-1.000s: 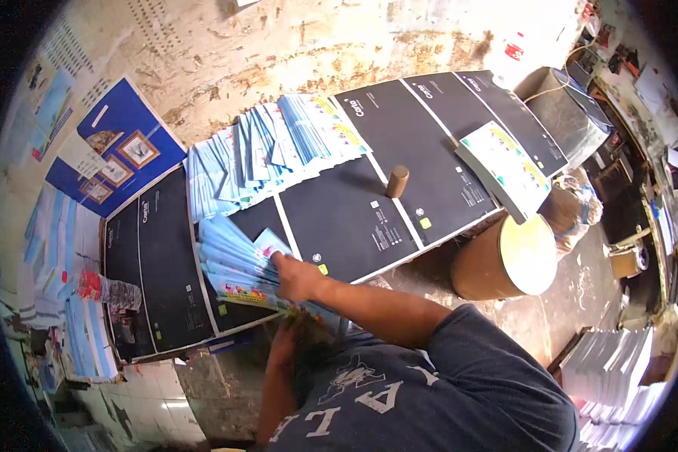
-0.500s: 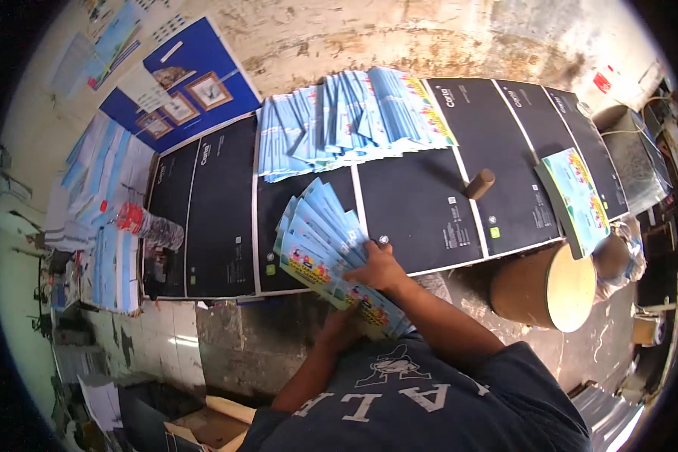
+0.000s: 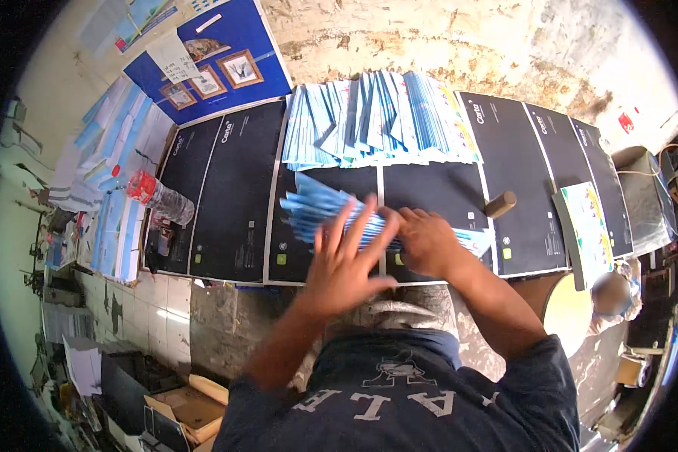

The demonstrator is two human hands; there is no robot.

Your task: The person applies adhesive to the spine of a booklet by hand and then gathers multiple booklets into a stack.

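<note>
Stacks of white and blue printed paper (image 3: 117,230) rise at the far left, with a clear plastic bottle (image 3: 160,197) with a red label beside them and an opened cardboard box (image 3: 184,410) on a lower level nearer the person. A blue board (image 3: 237,94) bearing pictures of gold-framed images stands at the wall, behind a long table covered in black sheets (image 3: 233,192). Along the table's far side, a row of blue booklets (image 3: 384,120) overlaps in a dense pile. Closer in, at the middle of the table, a loose bundle of blue booklets (image 3: 301,207) lies fanned beneath the person's hands. The left hand (image 3: 346,252), blurred, is spread wide over the bundle, fingers apart; whether it touches the paper cannot be told. Just beside it, the right hand (image 3: 431,245) is curled over the bundle's right part, its fingertips hidden, so whether it pinches any booklet cannot be told. Past the bundle's right end stands a short brown cylinder (image 3: 501,204). Farther right, a thick stack of colorful booklets (image 3: 589,230) sits at the near edge, above a round-topped drum (image 3: 569,313).
</note>
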